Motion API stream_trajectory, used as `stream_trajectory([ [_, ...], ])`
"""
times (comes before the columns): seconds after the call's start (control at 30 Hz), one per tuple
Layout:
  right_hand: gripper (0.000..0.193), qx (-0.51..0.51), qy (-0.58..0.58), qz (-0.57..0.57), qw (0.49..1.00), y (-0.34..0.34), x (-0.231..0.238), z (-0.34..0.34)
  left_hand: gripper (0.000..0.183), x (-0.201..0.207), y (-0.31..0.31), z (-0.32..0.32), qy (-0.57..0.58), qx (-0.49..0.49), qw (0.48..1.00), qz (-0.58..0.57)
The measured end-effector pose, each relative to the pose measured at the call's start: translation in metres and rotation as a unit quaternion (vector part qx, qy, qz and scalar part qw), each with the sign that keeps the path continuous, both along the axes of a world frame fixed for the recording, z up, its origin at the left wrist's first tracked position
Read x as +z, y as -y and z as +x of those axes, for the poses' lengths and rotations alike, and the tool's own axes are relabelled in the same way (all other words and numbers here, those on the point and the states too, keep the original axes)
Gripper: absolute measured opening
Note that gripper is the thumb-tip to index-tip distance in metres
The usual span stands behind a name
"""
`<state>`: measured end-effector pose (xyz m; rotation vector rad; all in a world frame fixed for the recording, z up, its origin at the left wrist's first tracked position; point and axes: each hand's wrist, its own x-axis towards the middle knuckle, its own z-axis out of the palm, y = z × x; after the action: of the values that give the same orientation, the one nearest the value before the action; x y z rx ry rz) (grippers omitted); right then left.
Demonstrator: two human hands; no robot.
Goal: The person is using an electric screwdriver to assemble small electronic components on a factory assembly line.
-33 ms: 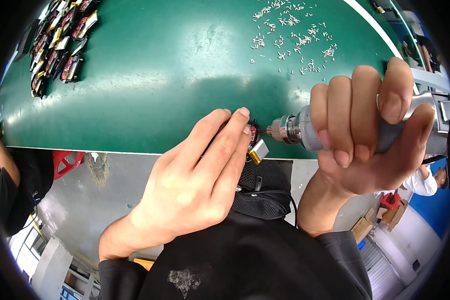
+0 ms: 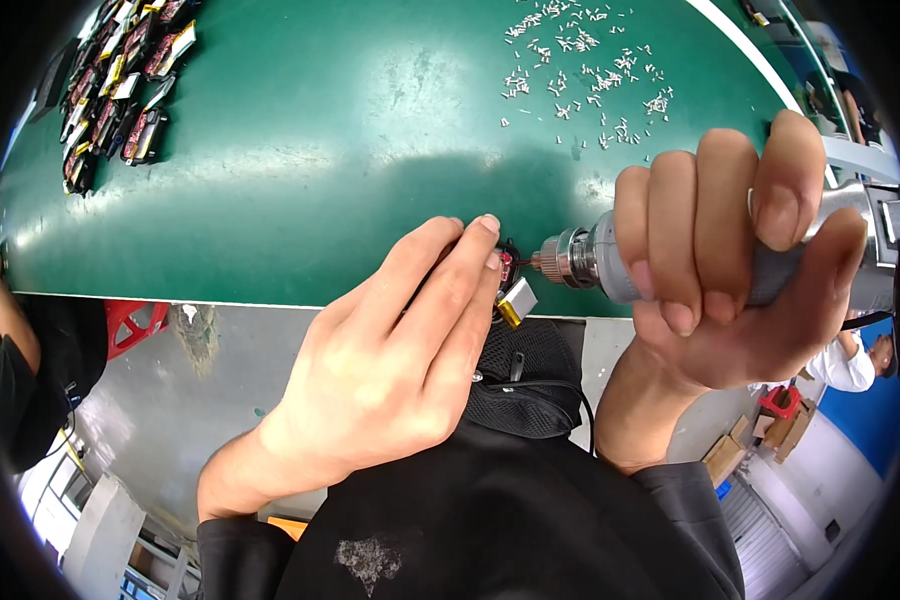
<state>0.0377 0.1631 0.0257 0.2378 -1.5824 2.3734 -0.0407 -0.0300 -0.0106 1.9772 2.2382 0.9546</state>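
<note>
My left hand (image 2: pixel 395 345) is closed over a small black electronic device (image 2: pixel 510 265) with a red circuit board, at the near edge of the green table. Most of the device is hidden under the fingers. A silver battery pouch with a yellow end (image 2: pixel 516 303) hangs out of it toward me. In my right hand (image 2: pixel 730 260) is a grey and silver electric screwdriver (image 2: pixel 577 257), lying nearly level, its fingers wrapped round the body. The tip points left and meets the device's circuit board; the exact contact point is too small to make out.
Many loose small screws (image 2: pixel 610 78) lie scattered at the far right of the green table (image 2: pixel 300 120). Several similar devices with batteries (image 2: pixel 120 85) are piled at the far left. A black mesh bag (image 2: pixel 530 385) is against my front. Another person's arm (image 2: pixel 12 320) shows at the left edge.
The fingers of my right hand have shifted very slightly left along the screwdriver. My left hand and the device stay in place.
</note>
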Motion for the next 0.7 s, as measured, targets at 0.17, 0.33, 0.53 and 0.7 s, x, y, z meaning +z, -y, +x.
stream_trajectory([
  [0.17,0.023,-0.032,-0.022,0.034,0.999,0.013,-0.002,-0.007,0.034,0.004,-0.003,-0.006,-0.009,-0.019,1.0,-0.013],
  [0.33,0.018,-0.048,-0.055,0.091,0.993,0.016,0.002,-0.009,0.024,0.011,-0.003,-0.009,-0.042,-0.029,0.999,-0.004],
  [0.53,0.017,-0.076,-0.029,0.145,0.986,0.016,0.003,-0.015,0.03,0.021,-0.002,-0.016,0.0,-0.03,0.999,-0.022],
  [0.7,0.022,0.011,-0.079,-0.03,0.996,0.02,0.001,-0.016,0.041,0.021,0.002,-0.018,0.015,-0.053,0.998,-0.04],
])
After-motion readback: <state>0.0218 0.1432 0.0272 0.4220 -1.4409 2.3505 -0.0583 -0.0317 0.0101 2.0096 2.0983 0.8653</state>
